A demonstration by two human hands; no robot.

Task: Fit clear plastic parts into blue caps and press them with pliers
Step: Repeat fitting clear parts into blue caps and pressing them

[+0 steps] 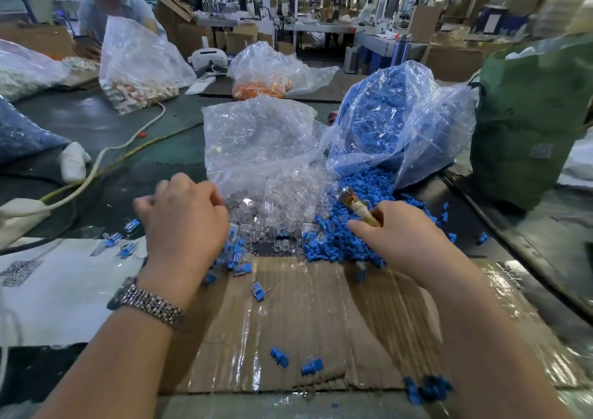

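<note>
Clear plastic parts [276, 206] spill from an open clear bag [256, 142] at the centre of the table. To their right, blue caps [346, 235] pour out of a second bag [394, 120]. My left hand [186, 222], wearing a metal watch, reaches with curled fingers into the near edge of the clear pile; what its fingertips touch is hidden. My right hand [401, 235] grips the taped handles of the pliers [359, 206], whose jaws point up and away over the blue caps. Several fitted blue-and-clear pieces [123, 239] lie left of my left hand.
A taped cardboard sheet [308, 322] lies in front of me with loose blue caps [311, 365] on it. A white cable [106, 158] crosses the left side. A green sack [529, 120] stands at the right. Another person [109, 7] sits behind bags at the far left.
</note>
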